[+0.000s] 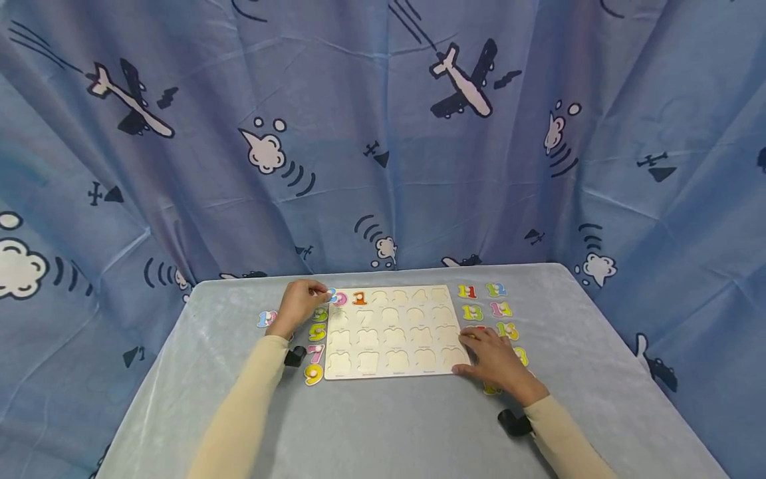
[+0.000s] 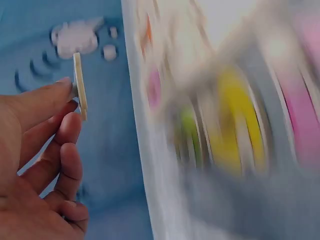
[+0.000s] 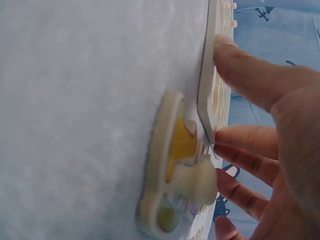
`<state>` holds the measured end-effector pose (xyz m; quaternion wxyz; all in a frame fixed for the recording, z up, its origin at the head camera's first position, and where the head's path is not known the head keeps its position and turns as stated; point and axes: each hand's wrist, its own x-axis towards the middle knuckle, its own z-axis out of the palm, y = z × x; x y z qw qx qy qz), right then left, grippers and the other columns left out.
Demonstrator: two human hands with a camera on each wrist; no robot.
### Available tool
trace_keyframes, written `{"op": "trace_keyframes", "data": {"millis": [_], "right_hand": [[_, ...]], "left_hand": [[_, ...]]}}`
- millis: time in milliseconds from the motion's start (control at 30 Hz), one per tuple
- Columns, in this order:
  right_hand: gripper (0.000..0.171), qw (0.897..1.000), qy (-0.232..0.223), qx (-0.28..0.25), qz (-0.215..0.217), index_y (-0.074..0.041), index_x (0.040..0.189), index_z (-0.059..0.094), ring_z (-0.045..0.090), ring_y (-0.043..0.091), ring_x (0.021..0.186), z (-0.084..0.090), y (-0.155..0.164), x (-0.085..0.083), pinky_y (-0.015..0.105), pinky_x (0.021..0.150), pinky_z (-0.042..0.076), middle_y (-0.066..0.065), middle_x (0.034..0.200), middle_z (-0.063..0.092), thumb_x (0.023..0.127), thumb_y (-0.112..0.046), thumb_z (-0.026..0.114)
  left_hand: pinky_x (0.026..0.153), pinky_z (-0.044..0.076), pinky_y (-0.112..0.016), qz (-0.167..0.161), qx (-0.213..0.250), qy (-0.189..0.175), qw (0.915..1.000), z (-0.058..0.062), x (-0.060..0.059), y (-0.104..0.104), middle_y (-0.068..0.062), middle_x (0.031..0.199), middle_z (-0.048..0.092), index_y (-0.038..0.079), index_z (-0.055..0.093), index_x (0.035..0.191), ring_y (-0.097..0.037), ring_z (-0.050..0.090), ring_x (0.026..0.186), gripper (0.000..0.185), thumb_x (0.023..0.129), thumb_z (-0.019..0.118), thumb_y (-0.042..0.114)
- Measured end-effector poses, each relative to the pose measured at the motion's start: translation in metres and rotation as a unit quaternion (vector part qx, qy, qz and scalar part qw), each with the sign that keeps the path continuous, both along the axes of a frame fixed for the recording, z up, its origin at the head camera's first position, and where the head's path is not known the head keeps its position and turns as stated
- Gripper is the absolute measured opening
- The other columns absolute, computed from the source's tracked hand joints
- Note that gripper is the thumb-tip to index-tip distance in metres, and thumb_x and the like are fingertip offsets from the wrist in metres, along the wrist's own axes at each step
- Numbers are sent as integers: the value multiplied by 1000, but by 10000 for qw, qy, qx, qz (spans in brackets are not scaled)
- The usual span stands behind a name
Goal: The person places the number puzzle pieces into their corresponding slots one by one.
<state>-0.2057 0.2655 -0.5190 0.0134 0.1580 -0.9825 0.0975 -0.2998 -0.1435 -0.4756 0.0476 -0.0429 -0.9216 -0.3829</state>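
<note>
Two hands | left (image 1: 297,305) pinches blue number piece (image 1: 332,295) | right (image 1: 497,362) flat, fingers on puzzle board (image 1: 395,332) corner

Pale matt wooden puzzle board (image 1: 395,332) lies on soft, fuzzy grey cloth (image 1: 389,426).

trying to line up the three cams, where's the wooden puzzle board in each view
head: puzzle board lies mid-table between both hands.
left wrist: a pale motion-blurred strip at top centre may be it; cannot tell.
right wrist: its edge stands upright, the right hand touching it.
shared landmark: the blue aeroplane curtain.
</note>
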Motion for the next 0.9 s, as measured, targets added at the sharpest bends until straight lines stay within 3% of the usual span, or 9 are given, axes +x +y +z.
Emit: {"op": "trace_keyframes", "data": {"millis": [200, 400, 567, 900], "right_hand": [[75, 9999, -83, -17, 64, -9, 129, 64, 51, 36, 122, -2, -1, 0, 60, 92, 42, 8, 134, 58, 72, -55, 80], [75, 10000, -66, 32, -4, -10, 129, 64, 51, 34, 123, -4, -3, -1, 58, 92, 42, 6, 134, 58, 72, -56, 80], [75, 10000, -89, -22, 8, -10, 129, 64, 51, 35, 124, -2, -4, 0, 59, 94, 42, 6, 134, 58, 71, -56, 80], [76, 10000, -62, -30, -62, -11, 130, 64, 50, 34, 124, -2, 0, 0, 58, 95, 41, 7, 135, 58, 70, -55, 81]], "left_hand": [[69, 46, -29, -267, 35, 75, 9996, -9, -16, 56, -2, 82, 70, 10, 77, 89, -15, 57, 75, 11, 85, 77, 19], [86, 42, -37, -294, -185, 57, 9994, -21, -30, 91, -1, 76, 71, 11, 77, 85, -18, 60, 79, 11, 84, 78, 21], [83, 34, -39, -191, -483, 20, 9986, -31, -37, 105, -1, 76, 71, 10, 77, 83, -19, 60, 82, 10, 84, 78, 20], [80, 33, -40, -129, -755, -9, 9971, -34, -42, 115, -1, 76, 71, 11, 76, 79, -20, 60, 80, 11, 84, 78, 20]]}}
